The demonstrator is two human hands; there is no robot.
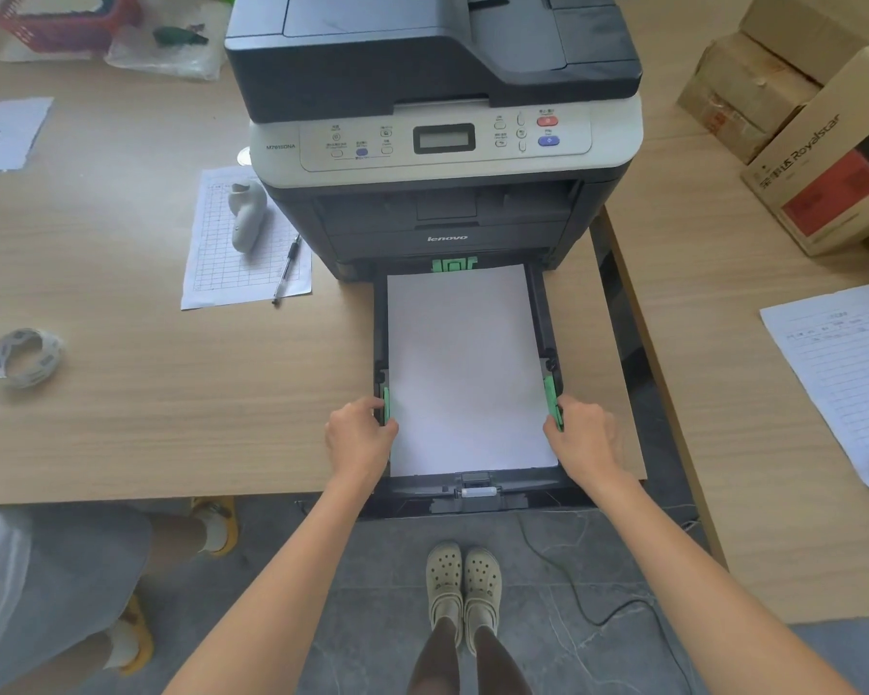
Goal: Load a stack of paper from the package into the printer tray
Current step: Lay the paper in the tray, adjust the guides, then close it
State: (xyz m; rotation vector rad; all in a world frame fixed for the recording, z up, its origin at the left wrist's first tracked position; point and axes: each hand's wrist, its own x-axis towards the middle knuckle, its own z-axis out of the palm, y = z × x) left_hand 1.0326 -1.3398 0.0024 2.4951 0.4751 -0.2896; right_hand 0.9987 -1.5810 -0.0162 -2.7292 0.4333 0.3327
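The flat white stack of paper (pixel 467 368) lay inside the black pull-out printer tray (pixel 492 496), which stood drawn out toward you from the base of the dark grey and pale grey Lenovo multifunction printer (pixel 442 143). The sheets sat square between the tray's side walls, with their far edge under the printer body.

Your left hand (pixel 360 433) was closed on the green left side guide (pixel 386 404), fingers curled over the tray wall. Your right hand (pixel 584 436) gripped the green right side guide (pixel 553 401) in the same manner. Both hands were set well apart, one at each long edge of the stack.

The tray's front end overhung the edge of the light wood-grain tabletop (pixel 121 393). Left of the printer lay a printed grid sheet (pixel 222 253) with a black pen (pixel 286 268) and a white handheld device (pixel 246 215) on it. A roll of clear tape (pixel 23 357) sat further left. Brown cardboard boxes (pixel 798 117) were stacked at the right.
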